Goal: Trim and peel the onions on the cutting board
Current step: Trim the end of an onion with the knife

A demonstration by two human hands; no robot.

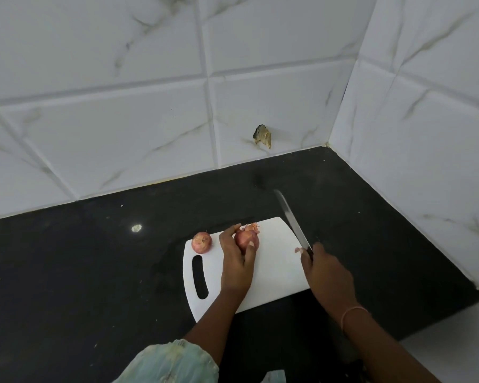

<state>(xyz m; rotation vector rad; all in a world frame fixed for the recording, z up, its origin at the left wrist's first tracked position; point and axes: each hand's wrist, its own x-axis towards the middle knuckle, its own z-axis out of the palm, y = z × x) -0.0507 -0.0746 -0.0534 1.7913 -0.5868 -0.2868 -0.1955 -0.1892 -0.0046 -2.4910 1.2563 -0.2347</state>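
A white cutting board [277, 275] with a handle slot lies on the black counter. My left hand [237, 261] grips a red onion [248, 240] on the board, with dry skin sticking out at the onion's far end. A second red onion [202, 242] sits alone at the board's far left corner. My right hand [327, 275] holds a knife [292, 221] by its handle at the board's right edge, the blade pointing away toward the wall, apart from both onions. A small scrap of onion skin [297, 250] lies beside the blade's base.
The black counter [94, 272] ends at white tiled walls behind and to the right, which meet in a corner. A chipped hole [263, 136] shows in the back wall. Small crumbs dot the counter on the left.
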